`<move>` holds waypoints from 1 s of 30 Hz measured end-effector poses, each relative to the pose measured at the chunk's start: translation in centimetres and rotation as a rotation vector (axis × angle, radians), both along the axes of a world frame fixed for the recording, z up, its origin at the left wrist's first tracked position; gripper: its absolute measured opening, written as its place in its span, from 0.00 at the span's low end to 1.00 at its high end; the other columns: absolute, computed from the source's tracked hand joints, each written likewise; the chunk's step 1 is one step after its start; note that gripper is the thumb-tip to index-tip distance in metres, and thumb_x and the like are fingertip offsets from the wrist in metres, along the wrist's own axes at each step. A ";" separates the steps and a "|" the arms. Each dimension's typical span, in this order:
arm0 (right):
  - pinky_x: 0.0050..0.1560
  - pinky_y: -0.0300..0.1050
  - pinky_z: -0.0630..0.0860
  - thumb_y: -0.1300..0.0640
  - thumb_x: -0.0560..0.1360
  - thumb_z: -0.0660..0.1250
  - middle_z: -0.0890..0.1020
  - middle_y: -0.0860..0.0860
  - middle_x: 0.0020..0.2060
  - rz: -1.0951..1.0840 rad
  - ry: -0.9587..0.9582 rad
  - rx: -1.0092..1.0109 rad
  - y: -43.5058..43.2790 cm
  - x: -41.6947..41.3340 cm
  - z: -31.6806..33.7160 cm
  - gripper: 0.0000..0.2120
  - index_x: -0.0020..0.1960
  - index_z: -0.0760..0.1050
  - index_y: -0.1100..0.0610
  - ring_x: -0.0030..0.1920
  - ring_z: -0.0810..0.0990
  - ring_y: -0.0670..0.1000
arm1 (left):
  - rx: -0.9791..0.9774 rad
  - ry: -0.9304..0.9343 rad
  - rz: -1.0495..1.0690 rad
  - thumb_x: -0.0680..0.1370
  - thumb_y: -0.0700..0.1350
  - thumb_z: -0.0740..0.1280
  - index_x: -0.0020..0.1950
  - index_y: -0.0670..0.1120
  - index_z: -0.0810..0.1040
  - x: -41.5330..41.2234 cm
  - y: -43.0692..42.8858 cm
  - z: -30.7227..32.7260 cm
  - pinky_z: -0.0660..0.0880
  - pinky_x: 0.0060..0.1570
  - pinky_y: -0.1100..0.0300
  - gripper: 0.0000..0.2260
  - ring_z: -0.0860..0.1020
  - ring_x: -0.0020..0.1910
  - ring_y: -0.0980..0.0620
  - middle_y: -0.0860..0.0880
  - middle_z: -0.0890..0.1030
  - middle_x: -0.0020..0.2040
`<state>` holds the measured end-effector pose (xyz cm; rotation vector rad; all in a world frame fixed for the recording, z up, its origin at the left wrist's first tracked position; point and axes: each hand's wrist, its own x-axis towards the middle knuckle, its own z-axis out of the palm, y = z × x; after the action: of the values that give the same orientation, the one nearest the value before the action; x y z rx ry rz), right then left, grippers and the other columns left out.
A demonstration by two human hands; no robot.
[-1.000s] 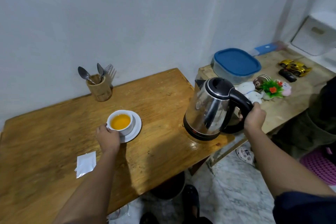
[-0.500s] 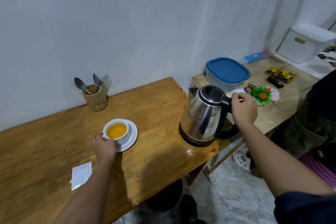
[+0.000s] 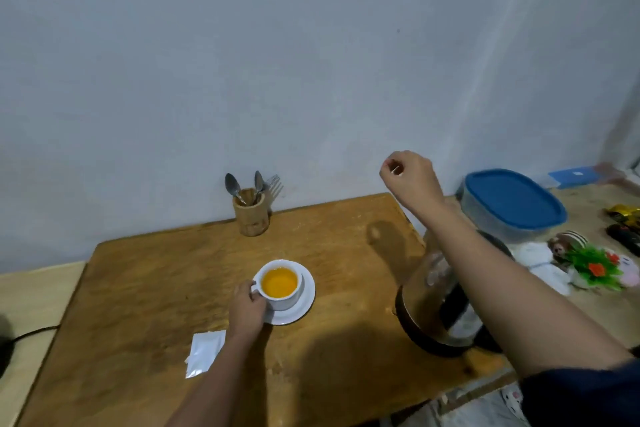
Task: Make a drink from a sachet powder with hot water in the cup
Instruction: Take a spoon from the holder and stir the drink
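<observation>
Round white glazed cup [image 3: 281, 291] of orange liquid on a matching saucer [image 3: 304, 302], grained wooden table [image 3: 145, 288]. Left hand [image 3: 246, 310] fingers curled round the cup handle. Flat white sachet [image 3: 204, 352] just behind that wrist. Right hand [image 3: 408, 174] loosely curled, raised, holding nothing (shiny steel kettle [image 3: 434, 302] beneath its forearm).

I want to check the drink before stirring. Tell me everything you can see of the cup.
The cup is small, round and white, ceramic by its look, standing upright on a white saucer on the wooden table. It holds an opaque orange-yellow liquid, filled to a little below the rim. No spoon is in it. The left hand grips it at the handle on its left side; the handle is mostly hidden by the fingers. Nothing else touches it, and no steam is visible.
</observation>
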<state>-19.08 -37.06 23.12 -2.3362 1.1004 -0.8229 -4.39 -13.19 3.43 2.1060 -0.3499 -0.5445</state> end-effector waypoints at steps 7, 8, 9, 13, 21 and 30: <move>0.48 0.43 0.75 0.62 0.72 0.63 0.84 0.57 0.44 0.327 0.115 0.338 2.9 13.3 -5.4 0.08 0.42 0.81 0.61 0.48 0.81 0.55 | -0.056 -0.013 -0.040 0.79 0.42 0.58 0.59 0.45 0.74 0.7 0.7 -0.3 0.70 0.50 0.59 0.10 0.75 0.53 0.51 0.45 0.77 0.56; 0.47 0.42 0.74 0.62 0.73 0.63 0.84 0.57 0.45 0.353 0.142 0.361 3.4 15.0 -6.4 0.08 0.43 0.81 0.61 0.48 0.80 0.55 | -0.052 -0.011 -0.041 0.79 0.42 0.59 0.60 0.45 0.74 1.0 0.8 -0.5 0.70 0.52 0.59 0.11 0.75 0.53 0.51 0.45 0.77 0.57; 0.47 0.42 0.73 0.62 0.73 0.63 0.84 0.57 0.45 0.375 0.171 0.376 3.9 16.6 -7.4 0.09 0.43 0.82 0.61 0.47 0.80 0.55 | -0.053 -0.009 -0.040 0.78 0.42 0.59 0.60 0.45 0.75 1.2 1.0 -0.6 0.70 0.53 0.59 0.11 0.74 0.54 0.51 0.45 0.77 0.57; 0.45 0.46 0.76 0.60 0.75 0.61 0.83 0.56 0.44 0.414 0.243 0.390 5.1 21.8 -10.5 0.10 0.42 0.81 0.59 0.43 0.79 0.54 | -0.090 -0.019 -0.089 0.76 0.45 0.60 0.57 0.44 0.77 1.9 1.4 -1.1 0.71 0.54 0.59 0.13 0.76 0.55 0.50 0.47 0.79 0.55; 0.43 0.46 0.70 0.55 0.76 0.59 0.80 0.57 0.50 0.339 0.438 0.277 5.2 28.2 -13.8 0.12 0.52 0.79 0.56 0.51 0.79 0.58 | -0.137 -0.018 -0.091 0.79 0.43 0.59 0.59 0.48 0.76 1.9 1.5 -2.0 0.72 0.51 0.68 0.11 0.76 0.54 0.55 0.50 0.77 0.54; 0.46 0.46 0.68 0.53 0.77 0.59 0.75 0.60 0.63 0.263 0.700 0.108 3.8 32.0 -14.6 0.17 0.60 0.73 0.61 0.58 0.78 0.60 | -0.138 -0.041 -0.042 0.78 0.41 0.60 0.60 0.47 0.75 2.2 1.3 -3.2 0.68 0.46 0.79 0.11 0.74 0.54 0.59 0.49 0.77 0.57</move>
<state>12.90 -33.29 8.51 -2.6594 1.0064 0.1738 -2.14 -11.90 0.23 1.9827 -0.4438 -0.4887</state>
